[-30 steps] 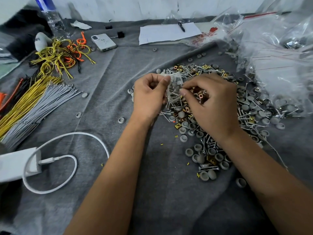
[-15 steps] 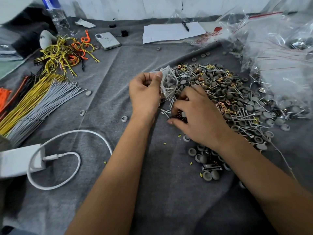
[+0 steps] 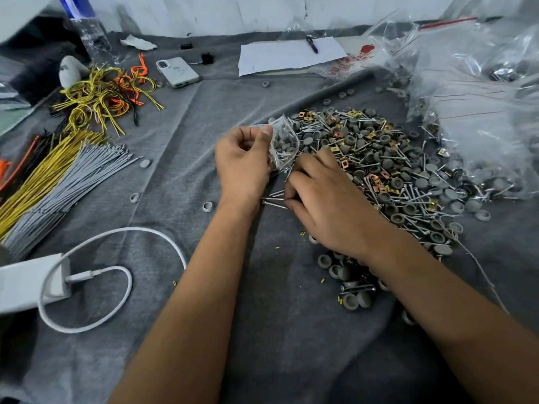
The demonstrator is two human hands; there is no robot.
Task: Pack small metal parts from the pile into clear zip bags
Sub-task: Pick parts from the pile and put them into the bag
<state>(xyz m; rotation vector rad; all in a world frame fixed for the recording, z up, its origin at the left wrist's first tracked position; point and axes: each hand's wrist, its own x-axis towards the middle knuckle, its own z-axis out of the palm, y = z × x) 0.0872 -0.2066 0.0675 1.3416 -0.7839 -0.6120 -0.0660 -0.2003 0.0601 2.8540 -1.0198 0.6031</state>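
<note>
A pile of screws, grey caps and brass clips (image 3: 376, 158) spreads over the grey cloth (image 3: 180, 158) at centre right. My left hand (image 3: 243, 163) pinches a small clear zip bag (image 3: 284, 141) holding grey caps and screws, just left of the pile. My right hand (image 3: 323, 199) lies palm down on the pile's near-left edge, its fingers curled round a few screws (image 3: 272, 199) whose tips stick out to the left.
Filled clear bags (image 3: 472, 91) heap at the right. Yellow and grey wire bundles (image 3: 55, 176) lie left, a white charger and cable (image 3: 87, 278) near left. A phone (image 3: 178, 72), paper with a pen (image 3: 288, 53) and a bottle (image 3: 90, 30) sit at the back.
My right hand came down from the bag's mouth onto the pile's near edge and gathered screws. My left hand stays on the bag, shifted slightly left.
</note>
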